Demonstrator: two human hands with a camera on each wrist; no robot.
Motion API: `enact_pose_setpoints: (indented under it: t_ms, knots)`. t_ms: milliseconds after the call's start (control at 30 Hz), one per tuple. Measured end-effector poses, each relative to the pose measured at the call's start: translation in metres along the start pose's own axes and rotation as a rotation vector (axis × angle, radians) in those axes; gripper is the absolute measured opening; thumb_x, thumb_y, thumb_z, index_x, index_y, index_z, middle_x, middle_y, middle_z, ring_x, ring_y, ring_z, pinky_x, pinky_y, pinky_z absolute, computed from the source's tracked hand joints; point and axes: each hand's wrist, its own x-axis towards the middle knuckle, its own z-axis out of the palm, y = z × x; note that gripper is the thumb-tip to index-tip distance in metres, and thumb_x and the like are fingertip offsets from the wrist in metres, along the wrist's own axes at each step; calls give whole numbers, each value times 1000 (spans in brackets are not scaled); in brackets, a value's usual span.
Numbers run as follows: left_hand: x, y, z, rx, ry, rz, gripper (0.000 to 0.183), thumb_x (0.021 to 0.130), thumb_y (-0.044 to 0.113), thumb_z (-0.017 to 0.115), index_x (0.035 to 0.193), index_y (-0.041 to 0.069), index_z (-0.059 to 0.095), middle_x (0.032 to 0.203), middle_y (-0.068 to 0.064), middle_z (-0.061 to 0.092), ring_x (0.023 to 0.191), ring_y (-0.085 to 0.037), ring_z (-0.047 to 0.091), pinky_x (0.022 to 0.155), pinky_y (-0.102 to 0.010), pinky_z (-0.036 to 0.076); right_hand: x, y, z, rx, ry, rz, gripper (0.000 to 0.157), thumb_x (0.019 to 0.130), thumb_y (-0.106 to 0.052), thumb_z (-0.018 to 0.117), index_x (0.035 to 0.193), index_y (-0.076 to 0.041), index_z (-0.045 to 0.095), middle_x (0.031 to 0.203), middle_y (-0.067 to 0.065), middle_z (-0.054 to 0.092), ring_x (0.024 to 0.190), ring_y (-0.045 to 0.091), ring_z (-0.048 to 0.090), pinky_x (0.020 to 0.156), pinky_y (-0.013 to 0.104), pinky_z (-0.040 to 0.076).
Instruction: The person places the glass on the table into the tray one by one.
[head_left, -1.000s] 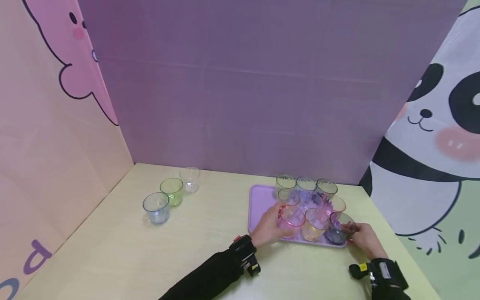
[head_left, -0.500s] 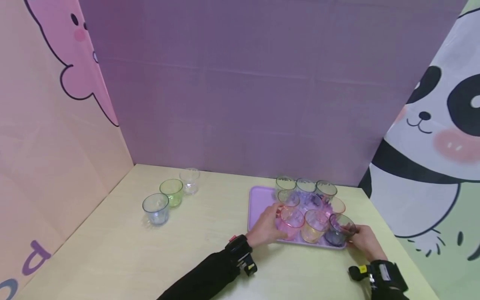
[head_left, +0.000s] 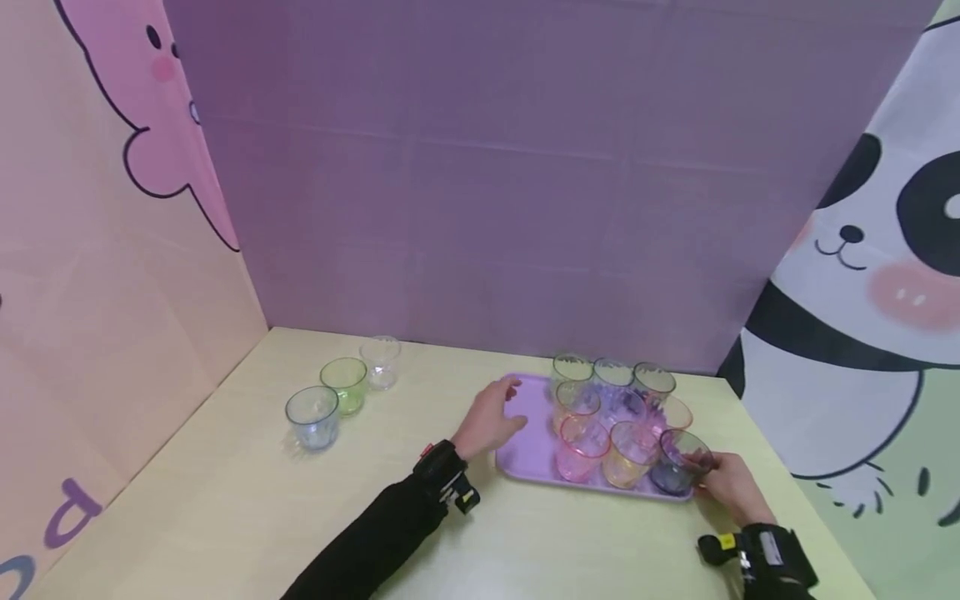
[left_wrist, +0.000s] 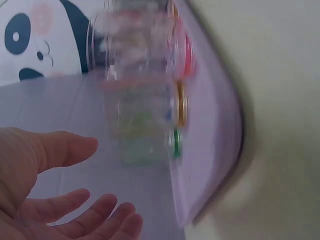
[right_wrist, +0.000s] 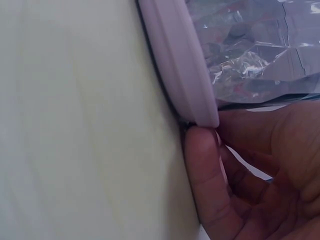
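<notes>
A purple tray (head_left: 528, 433) bears several coloured clear glasses in rows. At its front stand a pink glass (head_left: 582, 450), an amber one (head_left: 628, 454) and a dark grey-blue one (head_left: 675, 467). My left hand (head_left: 489, 421) is at the tray's left edge, thumb and fingers spread with nothing between them; the left wrist view shows the hand (left_wrist: 65, 185) apart from the glasses. At the right front corner my right hand (head_left: 731, 483) pinches the tray rim (right_wrist: 187, 70), thumb beside the dark glass (right_wrist: 255, 55) and a finger low against the rim's outer side.
On the left of the pale table (head_left: 420, 517) stand a blue glass (head_left: 313, 421), a green glass (head_left: 345, 387) and a colourless glass (head_left: 381, 362). A purple backdrop (head_left: 480, 208) rises behind, with printed side walls left and right.
My left hand has let go of the pink glass and moved left to the tray's left edge. The right hand stays at the tray's corner.
</notes>
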Motion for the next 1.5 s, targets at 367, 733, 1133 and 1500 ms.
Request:
enact_pose_setpoints:
  t_ms: [367, 733, 1133, 1500]
  knots:
    - [24, -16, -74, 174, 113, -114, 59, 79, 25, 68, 127, -1, 45, 122, -18, 53, 112, -32, 49, 92, -41, 42, 0, -1, 0, 15, -3, 6, 40, 71, 16, 47, 110, 17, 53, 112, 32, 55, 87, 29, 58, 60, 28, 53]
    - [42, -49, -105, 504, 213, -214, 29, 77, 17, 65, 97, -3, 56, 104, -27, 53, 101, -44, 48, 73, -53, 47, 1, 1, -1, 5, -11, 34, 39, 72, 15, 47, 111, 17, 52, 116, 32, 52, 89, 29, 58, 63, 29, 53]
    - [60, -85, -122, 649, 209, -485, 47, 89, 13, 40, 131, -9, 37, 129, -42, 31, 120, -57, 26, 96, -64, 25, 0, -3, -1, 40, -26, 32, 39, 73, 16, 45, 112, 17, 51, 116, 32, 52, 89, 29, 58, 62, 29, 53]
    - [62, -96, -128, 652, 165, -544, 47, 93, 12, 33, 134, -9, 32, 127, -49, 24, 115, -62, 28, 95, -63, 30, -2, -4, -3, 26, -29, 41, 37, 76, 15, 42, 111, 16, 53, 115, 32, 53, 87, 26, 59, 63, 29, 53]
